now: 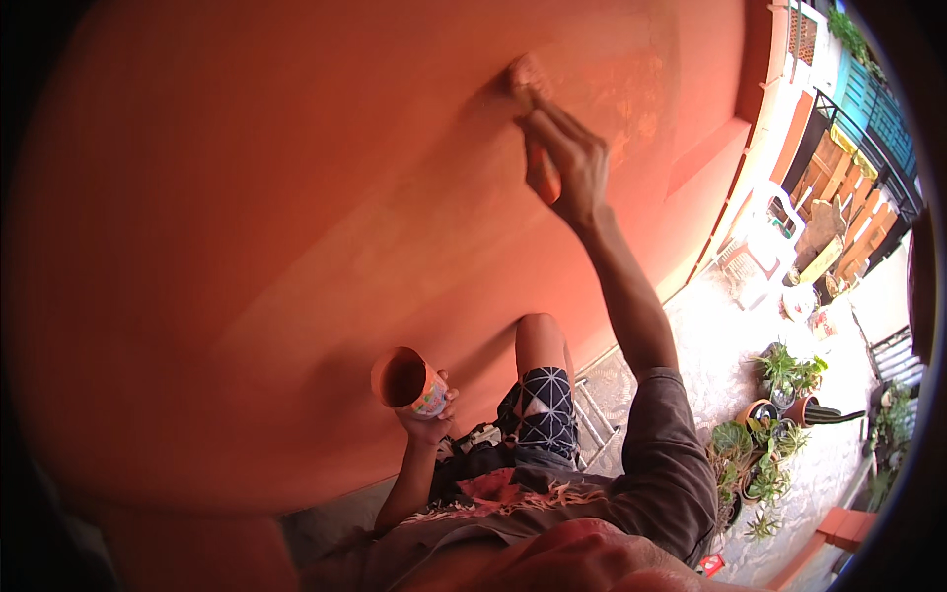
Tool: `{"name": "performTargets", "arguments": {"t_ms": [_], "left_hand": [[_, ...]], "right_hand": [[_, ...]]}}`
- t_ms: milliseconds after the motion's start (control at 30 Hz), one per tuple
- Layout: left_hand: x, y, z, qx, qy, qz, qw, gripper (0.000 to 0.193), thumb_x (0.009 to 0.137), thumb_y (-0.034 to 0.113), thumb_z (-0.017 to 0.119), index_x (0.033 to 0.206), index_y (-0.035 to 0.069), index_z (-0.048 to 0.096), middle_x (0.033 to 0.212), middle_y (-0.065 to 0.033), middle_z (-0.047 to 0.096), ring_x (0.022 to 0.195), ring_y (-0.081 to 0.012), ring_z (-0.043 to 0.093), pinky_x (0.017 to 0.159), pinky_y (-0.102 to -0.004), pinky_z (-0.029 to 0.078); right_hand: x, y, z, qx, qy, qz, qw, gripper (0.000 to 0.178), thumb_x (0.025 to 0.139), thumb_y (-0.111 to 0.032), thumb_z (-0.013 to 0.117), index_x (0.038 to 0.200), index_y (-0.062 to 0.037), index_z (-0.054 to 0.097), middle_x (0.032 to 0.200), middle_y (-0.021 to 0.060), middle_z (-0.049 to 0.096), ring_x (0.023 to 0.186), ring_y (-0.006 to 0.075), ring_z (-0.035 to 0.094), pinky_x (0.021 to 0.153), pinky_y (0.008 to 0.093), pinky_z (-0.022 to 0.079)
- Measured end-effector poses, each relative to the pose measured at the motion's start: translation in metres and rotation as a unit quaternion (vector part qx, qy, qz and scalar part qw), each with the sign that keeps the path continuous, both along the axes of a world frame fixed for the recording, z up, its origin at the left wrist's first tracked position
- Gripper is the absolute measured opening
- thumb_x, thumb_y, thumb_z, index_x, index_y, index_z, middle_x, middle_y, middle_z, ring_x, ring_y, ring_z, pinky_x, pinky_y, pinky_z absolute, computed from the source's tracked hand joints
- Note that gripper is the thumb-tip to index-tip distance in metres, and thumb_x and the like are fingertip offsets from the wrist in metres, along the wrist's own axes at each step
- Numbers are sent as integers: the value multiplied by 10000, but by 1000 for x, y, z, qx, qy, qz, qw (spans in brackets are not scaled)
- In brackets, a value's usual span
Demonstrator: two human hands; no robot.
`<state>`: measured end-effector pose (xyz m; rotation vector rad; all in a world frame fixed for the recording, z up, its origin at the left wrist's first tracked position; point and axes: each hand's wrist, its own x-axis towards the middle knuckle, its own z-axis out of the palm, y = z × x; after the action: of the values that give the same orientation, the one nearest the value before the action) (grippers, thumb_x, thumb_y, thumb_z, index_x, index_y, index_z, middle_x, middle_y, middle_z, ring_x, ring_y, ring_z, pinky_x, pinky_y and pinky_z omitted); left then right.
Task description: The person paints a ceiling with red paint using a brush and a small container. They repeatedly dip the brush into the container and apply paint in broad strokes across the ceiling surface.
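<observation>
Stretched up and to the right, my right hand [574, 163] is closed round a paintbrush [529, 77]. The bristles are pressed to an orange-red wall [296, 187]. A patchy, unevenly coloured area of the wall lies just right of the brush. Lower down, near my waist, my left hand [434, 424] is wrapped round a tub [431, 397] with a coloured label. Its mouth faces up, and the inside looks coated reddish orange; how full it is I cannot tell. The fingers behind the tub are partly hidden.
Beside my bent leg shows part of a metal ladder [595, 422]. Potted plants [764, 454] stand on the pale paving to the right. Farther back are a white plastic chair [760, 247] and wooden boards [838, 212]. A ledge [708, 156] juts from the wall.
</observation>
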<state>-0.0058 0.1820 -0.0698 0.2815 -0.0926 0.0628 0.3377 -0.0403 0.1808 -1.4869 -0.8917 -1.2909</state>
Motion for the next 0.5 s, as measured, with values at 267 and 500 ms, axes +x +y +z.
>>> {"name": "performTargets", "arguments": {"t_ms": [267,500], "left_hand": [[-5,-4,4,8,-9,30,999,745,818,515,742,1384,100,491,1336,-124,484,1058,-326,550,638,-326,548],[-15,-15,2,-43,-55,41,997,707,884,536,637,1423,114,463,1360,-151,472,1078,-373,542,662,-386,542]], "right_hand": [[-92,43,22,-74,50,413,907,133,840,17,656,968,-21,662,1203,158,709,1058,277,717,745,345,614],[5,-36,28,236,280,409,836,125,895,-63,630,945,27,700,844,134,679,775,195,668,722,298,550]]}}
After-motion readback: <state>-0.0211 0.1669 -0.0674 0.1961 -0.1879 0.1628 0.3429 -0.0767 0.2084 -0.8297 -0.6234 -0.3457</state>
